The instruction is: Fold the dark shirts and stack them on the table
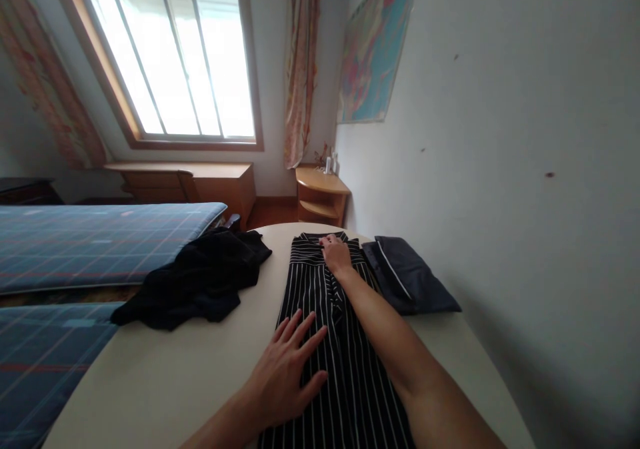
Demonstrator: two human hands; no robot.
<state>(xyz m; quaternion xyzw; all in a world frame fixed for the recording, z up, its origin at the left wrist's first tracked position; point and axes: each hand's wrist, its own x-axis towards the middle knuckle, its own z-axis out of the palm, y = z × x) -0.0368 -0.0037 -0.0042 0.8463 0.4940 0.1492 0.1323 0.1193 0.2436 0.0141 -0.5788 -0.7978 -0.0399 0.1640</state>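
Note:
Black trousers with white pinstripes (320, 289) lie lengthwise on a round cream table (165, 389), waistband at the far end and legs running toward me. My left hand (287, 369) rests on the left part of the legs, palm down with fingers spread. Farther off, my right hand (336, 252) is at the waistband, its bent fingers closed on the cloth; the fingertips are partly hidden. My right forearm covers part of the right leg. Close to that forearm, on the right, lies a folded dark garment (417, 275) with a thin white line across it.
A crumpled black garment (200, 275) lies at the table's left edge. Beyond it are beds with blue plaid mattresses (100, 242). A white wall (525, 235) runs along the right. A corner shelf (323, 182) and a wooden desk (225, 175) stand at the back.

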